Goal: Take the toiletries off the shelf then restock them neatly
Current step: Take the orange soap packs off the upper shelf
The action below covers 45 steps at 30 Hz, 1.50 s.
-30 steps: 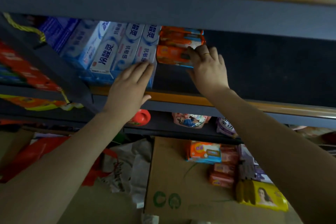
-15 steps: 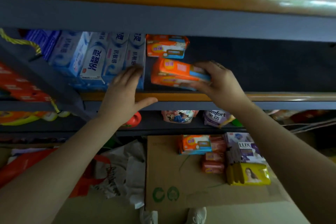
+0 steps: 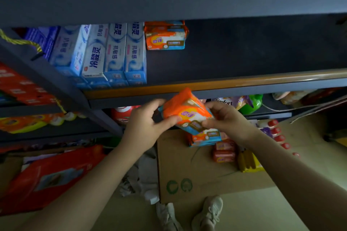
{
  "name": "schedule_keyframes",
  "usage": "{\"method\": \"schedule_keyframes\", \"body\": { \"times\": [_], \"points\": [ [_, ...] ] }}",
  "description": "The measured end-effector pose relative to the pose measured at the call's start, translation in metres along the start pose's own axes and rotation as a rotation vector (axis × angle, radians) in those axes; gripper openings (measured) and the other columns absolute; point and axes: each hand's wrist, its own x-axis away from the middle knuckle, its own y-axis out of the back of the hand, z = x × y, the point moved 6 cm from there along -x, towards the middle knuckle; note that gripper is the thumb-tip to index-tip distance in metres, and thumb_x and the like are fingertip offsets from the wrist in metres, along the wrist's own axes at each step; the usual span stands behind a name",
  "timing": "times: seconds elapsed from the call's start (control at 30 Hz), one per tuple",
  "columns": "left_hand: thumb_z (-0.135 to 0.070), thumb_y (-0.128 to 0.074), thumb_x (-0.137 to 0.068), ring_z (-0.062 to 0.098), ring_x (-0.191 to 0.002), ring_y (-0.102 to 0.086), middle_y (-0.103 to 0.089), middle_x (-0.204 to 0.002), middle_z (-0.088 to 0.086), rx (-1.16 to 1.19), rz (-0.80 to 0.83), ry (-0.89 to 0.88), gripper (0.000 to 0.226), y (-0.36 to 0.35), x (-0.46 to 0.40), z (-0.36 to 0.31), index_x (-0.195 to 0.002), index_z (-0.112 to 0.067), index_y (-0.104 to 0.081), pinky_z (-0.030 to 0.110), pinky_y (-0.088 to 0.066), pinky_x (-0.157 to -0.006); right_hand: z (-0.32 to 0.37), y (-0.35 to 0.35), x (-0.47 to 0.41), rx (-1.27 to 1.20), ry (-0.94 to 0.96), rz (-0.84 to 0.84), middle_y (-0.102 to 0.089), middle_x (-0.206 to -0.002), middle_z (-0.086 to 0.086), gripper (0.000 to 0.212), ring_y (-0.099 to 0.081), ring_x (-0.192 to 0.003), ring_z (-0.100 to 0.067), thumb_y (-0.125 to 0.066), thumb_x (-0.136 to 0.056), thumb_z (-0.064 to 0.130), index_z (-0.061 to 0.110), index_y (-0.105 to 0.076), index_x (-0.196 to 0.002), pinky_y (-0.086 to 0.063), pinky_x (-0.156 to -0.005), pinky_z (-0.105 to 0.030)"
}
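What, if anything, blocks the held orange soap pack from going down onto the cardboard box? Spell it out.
Nothing visible blocks it. The left hand and right hand hold the orange soap pack in open air below the shelf edge. Another orange pack lies right beneath on the cardboard box, with bare cardboard nearer.

Shelf (image 3: 244,58): toothpaste boxes (image 3: 116,52), soap pack (image 3: 166,36)

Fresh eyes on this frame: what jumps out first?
The bright orange soap pack, gripped between the left hand and right hand just below the shelf edge. Next, the row of blue-and-white toothpaste boxes upright at the shelf's left, with one more orange pack beside them. Below, more soap packs lie on a cardboard box.
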Motion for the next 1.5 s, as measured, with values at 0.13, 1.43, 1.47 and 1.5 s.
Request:
{"method": "schedule_keyframes", "body": {
  "times": [0.13,1.43,1.47,1.5],
  "points": [
    [-0.023,-0.077,-0.071,-0.006,-0.083,-0.063,-0.067,-0.092,-0.012,0.375,0.085,0.284,0.03,-0.022,0.007,0.033,-0.095,-0.026,-0.058,0.012,-0.048,-0.074,0.01,0.005,0.011,0.102,0.039,-0.085,-0.069,-0.095,-0.003,0.039,-0.069,-0.085,-0.015,-0.071,-0.064,0.03,0.012,-0.063,-0.098,-0.058,-0.076,-0.033],
    [-0.034,-0.053,-0.093,0.017,-0.078,-0.058,-0.061,-0.096,0.005,0.112,0.069,1.075,0.031,-0.191,0.125,0.169,-0.119,-0.017,-0.052,0.027,-0.046,-0.06,-0.174,0.073,0.037,-0.073,-0.621,-0.143,-0.064,-0.073,-0.003,0.011,-0.056,-0.06,-0.014,-0.055,-0.092,0.02,0.015,-0.062,-0.086,-0.046,-0.061,-0.025],
    [-0.033,-0.05,-0.094,0.016,-0.077,-0.057,-0.059,-0.097,0.006,0.168,0.072,1.124,0.032,-0.205,0.128,0.18,-0.122,-0.016,-0.05,0.026,-0.045,-0.062,-0.174,0.073,0.032,-0.007,-0.588,-0.139,-0.064,-0.074,-0.004,0.013,-0.055,-0.061,-0.015,-0.054,-0.092,0.018,0.015,-0.061,-0.081,-0.045,-0.06,-0.026],
    [-0.032,-0.048,-0.096,0.014,-0.076,-0.056,-0.058,-0.097,0.006,0.21,0.085,1.155,0.033,-0.219,0.13,0.19,-0.124,-0.015,-0.048,0.025,-0.045,-0.063,-0.174,0.074,0.026,0.064,-0.55,-0.136,-0.064,-0.076,-0.006,0.015,-0.054,-0.064,-0.017,-0.054,-0.091,0.018,0.015,-0.061,-0.078,-0.044,-0.06,-0.027]
  ]
}}
